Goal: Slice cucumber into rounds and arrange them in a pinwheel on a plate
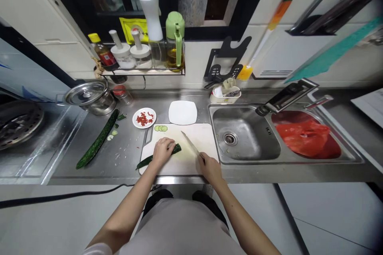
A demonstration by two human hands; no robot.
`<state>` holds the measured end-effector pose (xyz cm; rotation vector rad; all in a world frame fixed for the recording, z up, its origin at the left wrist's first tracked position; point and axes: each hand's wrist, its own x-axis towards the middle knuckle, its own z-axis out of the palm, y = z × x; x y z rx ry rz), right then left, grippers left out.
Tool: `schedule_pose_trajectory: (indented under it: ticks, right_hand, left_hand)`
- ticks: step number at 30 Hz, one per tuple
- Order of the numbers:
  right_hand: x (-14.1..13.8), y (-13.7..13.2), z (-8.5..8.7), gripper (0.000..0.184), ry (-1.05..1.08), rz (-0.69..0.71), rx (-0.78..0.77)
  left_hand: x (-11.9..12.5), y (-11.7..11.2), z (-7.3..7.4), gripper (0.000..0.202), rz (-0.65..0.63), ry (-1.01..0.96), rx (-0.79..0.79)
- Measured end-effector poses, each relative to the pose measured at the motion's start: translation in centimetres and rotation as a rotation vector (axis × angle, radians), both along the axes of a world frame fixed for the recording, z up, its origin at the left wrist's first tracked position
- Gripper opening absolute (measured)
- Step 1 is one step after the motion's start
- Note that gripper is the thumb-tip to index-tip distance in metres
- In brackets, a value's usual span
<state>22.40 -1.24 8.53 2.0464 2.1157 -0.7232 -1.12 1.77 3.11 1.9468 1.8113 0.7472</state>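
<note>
A dark green cucumber (pixel 145 162) lies across the white cutting board (pixel 167 170). My left hand (pixel 163 152) is closed over its middle, so part of it is hidden; its right end shows past my fingers. In my right hand (pixel 210 168) is a kitchen knife (pixel 190 143), gripped by the handle, its blade pointing away and to the left, apart from the cucumber. Several pale cucumber slices (pixel 160 128) rest in a row at the board's upper left. Behind the board stands a white square plate (pixel 182 112).
Left of the board lie a whole cucumber (pixel 98 139) and a white plate (pixel 134 116) of chopped red pieces. A lidded steel pot (pixel 101 105) stands behind them. To the right is a steel sink (pixel 254 135) with a red bag (pixel 305 137) in its second basin.
</note>
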Motion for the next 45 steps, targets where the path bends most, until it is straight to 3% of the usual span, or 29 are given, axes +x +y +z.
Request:
schedule_pose_trajectory:
  ticks: [7,16,45]
  right_hand:
    - [-2.2,0.7,0.2,0.031,0.054,0.061,-0.035]
    - [-3.3,1.0,1.0,0.028,0.065,0.110,-0.038]
    - [-4.7,0.6,1.6,0.028,0.026,0.163,-0.062]
  left_hand:
    - [0.3,-0.9,-0.3,0.023,-0.103,-0.041,0.019]
    - [1.3,-2.1,-1.7,0.023,-0.072,-0.033,0.048]
    - [1.6,-2.7,-1.9,0.024,-0.060,0.035,0.085]
